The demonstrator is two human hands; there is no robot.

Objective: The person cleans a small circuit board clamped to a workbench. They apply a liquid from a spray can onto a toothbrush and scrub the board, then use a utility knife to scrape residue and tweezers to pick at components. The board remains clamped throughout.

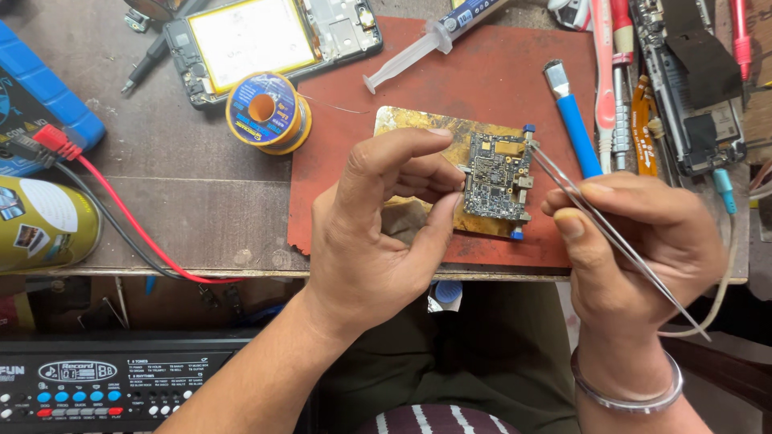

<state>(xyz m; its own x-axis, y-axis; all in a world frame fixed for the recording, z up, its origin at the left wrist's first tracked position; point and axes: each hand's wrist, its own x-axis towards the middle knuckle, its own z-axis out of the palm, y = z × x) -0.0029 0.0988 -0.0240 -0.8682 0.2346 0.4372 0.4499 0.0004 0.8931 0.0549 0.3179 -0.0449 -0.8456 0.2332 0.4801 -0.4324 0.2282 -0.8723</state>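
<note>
Circuit board [497, 177], small, dark, densely populated with tiny components and one gold shield can; lies flat in a worn brass-coloured holder plate [418, 122] with blue clamp knobs at its top and bottom right corners, the plate resting on a red-brown work mat [482, 72] at the front edge of the bench. Left hand [378, 229]: fingers curled, fingertips against the board's left edge, steadying it; nothing held in the palm. Right hand [635, 241]: closed on a pair of fine metal tweezers [595, 217], pinched between thumb and forefinger, tips reaching to the board's upper right corner beside the blue knob; whether the tips hold any part is too small to tell. Risks, as judged: tweezer tips slipping sideways across the board can knock off or bridge the small parts packed near that corner; too firm a pinch can fling a tiny part off the mat, toward the bench edge and the person's lap just below; the steadying fingers lie close to the components and can smear or shift them if the board rocks in its clamps. Surrounding items: solder wire spool [264, 111], blue and yellow, just off the mat's left edge; clear syringe [418, 48] lying on the mat above the plate; blue-handled tool [572, 120] to the right of the board; opened phone frame [265, 40] at the top; red and black probe leads [121, 217] trailing across the bench to the left, well apart from the board.
</note>
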